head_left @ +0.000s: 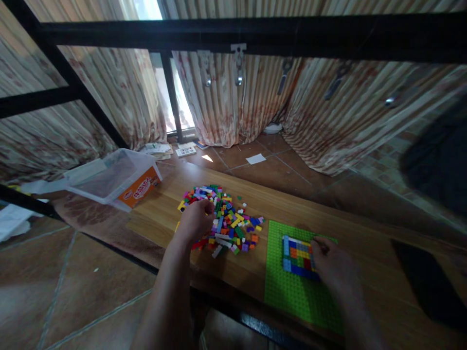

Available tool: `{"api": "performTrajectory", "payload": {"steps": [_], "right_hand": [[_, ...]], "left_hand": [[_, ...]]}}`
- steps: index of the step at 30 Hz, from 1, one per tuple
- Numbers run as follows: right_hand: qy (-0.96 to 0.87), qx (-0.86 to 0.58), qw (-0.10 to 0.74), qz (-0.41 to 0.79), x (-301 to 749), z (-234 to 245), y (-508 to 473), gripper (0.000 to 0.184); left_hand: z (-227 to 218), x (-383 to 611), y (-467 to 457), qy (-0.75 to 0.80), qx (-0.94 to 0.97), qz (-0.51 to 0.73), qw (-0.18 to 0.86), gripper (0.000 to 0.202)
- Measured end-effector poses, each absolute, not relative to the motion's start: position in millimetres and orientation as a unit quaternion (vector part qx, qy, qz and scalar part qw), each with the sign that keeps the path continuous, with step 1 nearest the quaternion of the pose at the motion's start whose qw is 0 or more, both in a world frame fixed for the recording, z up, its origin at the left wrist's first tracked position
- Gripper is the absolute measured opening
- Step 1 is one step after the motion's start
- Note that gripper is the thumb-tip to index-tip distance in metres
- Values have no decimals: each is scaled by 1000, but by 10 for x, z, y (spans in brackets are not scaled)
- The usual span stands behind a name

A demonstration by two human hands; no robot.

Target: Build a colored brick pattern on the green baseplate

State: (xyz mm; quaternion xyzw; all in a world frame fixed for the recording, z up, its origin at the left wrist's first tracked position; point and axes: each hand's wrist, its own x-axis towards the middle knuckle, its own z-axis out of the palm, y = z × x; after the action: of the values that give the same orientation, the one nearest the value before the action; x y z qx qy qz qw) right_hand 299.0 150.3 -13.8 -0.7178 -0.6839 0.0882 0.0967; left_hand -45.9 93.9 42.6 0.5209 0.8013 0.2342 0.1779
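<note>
My left hand is over the left part of a pile of small coloured toy bricks, its fingers curled together. Whatever lies between those fingertips is hidden. On the right, a green studded baseplate lies flat on the wooden tabletop. A rectangular block of built-up bricks sits on it, with blue along its edges and mixed colours inside. My right hand is at the right side of that block, fingers closed in a pinch and covering its right edge. I cannot make out anything inside the pinch.
A clear plastic box with an orange label stands at the bench's left end. A dark flat object lies to the right of the baseplate. A black metal bar with hanging clips crosses above, before striped curtains. Papers lie on the tiled floor.
</note>
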Motion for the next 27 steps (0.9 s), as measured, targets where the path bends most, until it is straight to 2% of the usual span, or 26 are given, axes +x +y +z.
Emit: {"api": "performTrajectory", "payload": {"steps": [7, 14, 21, 24, 27], "right_hand": [[-676, -726, 83, 98, 2978, -122, 1506, 44], [-693, -708, 110, 79, 2989, -137, 1497, 44], [-697, -698, 151, 66, 2979, -148, 1494, 41], [-684, -703, 170, 94, 2973, -97, 1501, 39], [-649, -717, 224, 117, 2947, 1, 1486, 40]], "left_hand": [[391, -294, 1024, 826, 512, 205, 115, 43], [341, -97, 1152, 853, 493, 169, 33, 32], [411, -112, 1217, 877, 459, 134, 46, 32], [468, -139, 1153, 862, 470, 184, 56, 34], [480, -67, 1098, 811, 467, 323, 139, 35]]}}
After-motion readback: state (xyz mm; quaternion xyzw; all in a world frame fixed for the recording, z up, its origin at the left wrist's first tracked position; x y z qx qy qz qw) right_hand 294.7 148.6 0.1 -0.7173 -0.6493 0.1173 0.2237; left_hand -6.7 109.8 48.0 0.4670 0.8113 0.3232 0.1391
